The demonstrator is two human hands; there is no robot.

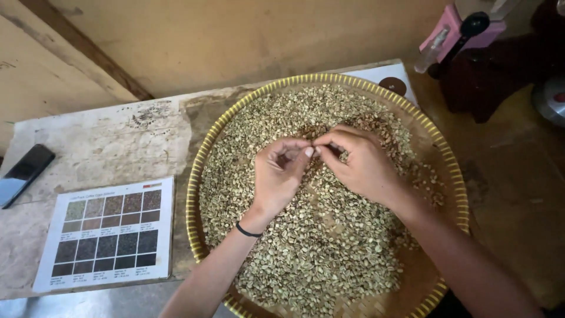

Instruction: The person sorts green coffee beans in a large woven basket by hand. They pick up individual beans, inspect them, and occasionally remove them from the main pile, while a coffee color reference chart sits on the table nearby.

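Looking down from the head camera, one round woven tray [203, 154] with a yellow rim sits on a worn table [100, 141], heaped with pale green beans [329, 247] too many to count. Two hands meet above the middle of the heap. The left hand [278, 176], a black band [247, 231] on its wrist, curls its fingers with thumb and forefinger pinched together; the right hand [362, 164] pinches likewise, its fingertips touching the left's. Whether a bean sits between them cannot be told. Beans lie directly beneath both hands and all round them. Left of the tray lies one printed chart [109, 232] of colour swatches, and further left one dark phone [26, 174]. One pink device [456, 26] stands beyond the tray at upper right.
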